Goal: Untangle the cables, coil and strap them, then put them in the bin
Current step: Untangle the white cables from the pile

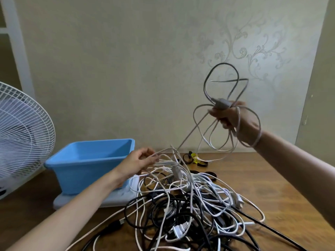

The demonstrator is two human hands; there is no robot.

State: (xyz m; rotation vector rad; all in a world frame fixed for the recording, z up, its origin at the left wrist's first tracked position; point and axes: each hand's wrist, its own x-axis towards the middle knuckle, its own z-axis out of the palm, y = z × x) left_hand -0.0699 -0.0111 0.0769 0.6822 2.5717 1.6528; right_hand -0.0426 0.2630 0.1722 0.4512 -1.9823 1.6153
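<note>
A tangle of black and white cables (184, 205) covers the wooden table (272, 178). My right hand (230, 118) is raised above it and grips a bundle of loose loops of a white cable (223, 84), with a grey plug between its fingers; one loop hangs round my wrist. A strand runs from that bundle down to the pile. My left hand (139, 162) is low, just above the pile's far left side, and pinches white strands there. The blue bin (90, 160) stands left of the pile, and nothing shows inside it.
The bin sits on a pale lid or board (116, 198). Black strap rings and a yellow object (194, 158) lie at the back of the table by the wall. A white fan (20, 134) stands at the left.
</note>
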